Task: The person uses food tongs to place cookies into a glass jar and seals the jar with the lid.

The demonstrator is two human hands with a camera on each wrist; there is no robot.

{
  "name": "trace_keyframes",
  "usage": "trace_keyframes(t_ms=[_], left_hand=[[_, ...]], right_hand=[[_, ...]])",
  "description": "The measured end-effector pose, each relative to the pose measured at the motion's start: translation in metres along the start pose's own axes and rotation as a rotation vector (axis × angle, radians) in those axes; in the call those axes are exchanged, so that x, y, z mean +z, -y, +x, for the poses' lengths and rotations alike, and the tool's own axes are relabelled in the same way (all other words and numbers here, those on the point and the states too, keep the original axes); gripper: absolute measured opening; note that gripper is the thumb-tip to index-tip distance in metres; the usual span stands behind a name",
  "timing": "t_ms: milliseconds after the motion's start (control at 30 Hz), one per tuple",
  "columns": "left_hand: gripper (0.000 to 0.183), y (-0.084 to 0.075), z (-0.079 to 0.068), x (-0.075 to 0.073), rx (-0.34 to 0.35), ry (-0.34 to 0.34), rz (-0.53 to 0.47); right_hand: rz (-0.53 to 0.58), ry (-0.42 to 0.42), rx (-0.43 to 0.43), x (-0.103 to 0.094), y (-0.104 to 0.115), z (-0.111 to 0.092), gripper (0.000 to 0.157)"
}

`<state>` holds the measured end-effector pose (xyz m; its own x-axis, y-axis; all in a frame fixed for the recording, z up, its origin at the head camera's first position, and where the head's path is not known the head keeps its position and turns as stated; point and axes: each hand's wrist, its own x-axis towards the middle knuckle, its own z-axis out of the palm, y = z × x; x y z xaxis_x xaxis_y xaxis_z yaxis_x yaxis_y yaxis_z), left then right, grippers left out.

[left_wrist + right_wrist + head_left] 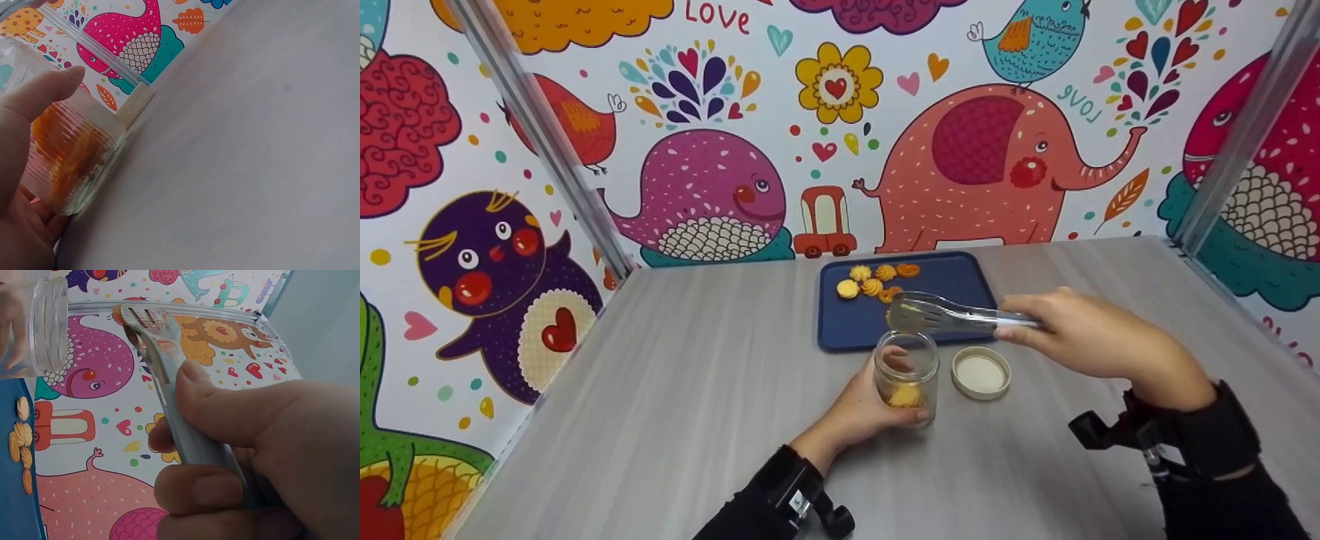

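My left hand (859, 405) grips a clear ribbed glass jar (101, 126), its mouth uncovered and several yellow-orange cookies (906, 395) inside. Metal tongs (945, 315) are held in my right hand (1080, 334), thumb on one arm and fingers curled round the other. The tongs' slotted head is just above and behind the jar's rim. A sliver of a golden-brown cookie (117, 313) shows at the tongs' tip, mostly hidden by the slotted head. Beyond the jar, a blue tray (945, 274) carries several cookies (871, 287), some piped swirls and some ring-shaped.
A round pale lid (981, 373) lies on the grey table (675, 390), right of the jar and in front of the tray. Printed cartoon panels (840, 150) stand along the table's back and sides, joined by metal posts (540, 135).
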<state>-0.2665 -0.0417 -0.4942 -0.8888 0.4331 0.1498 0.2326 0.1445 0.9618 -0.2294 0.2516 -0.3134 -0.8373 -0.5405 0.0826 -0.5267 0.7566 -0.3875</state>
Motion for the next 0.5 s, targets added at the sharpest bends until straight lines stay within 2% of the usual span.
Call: trace_keyframes(t_ms=[167,500], left_hand=[[0.081,-0.0001,-0.0001,-0.0004,0.002,0.003,0.001],[0.084,-0.0013,-0.0007,0.0002,-0.035,0.012,0.013]], right_hand=[[-0.006,0.053,0.031,0.0031,-0.0007,0.0021,0.02],[0.028,0.099,0.016,0.0049,-0.0016,0.0004,0.016]])
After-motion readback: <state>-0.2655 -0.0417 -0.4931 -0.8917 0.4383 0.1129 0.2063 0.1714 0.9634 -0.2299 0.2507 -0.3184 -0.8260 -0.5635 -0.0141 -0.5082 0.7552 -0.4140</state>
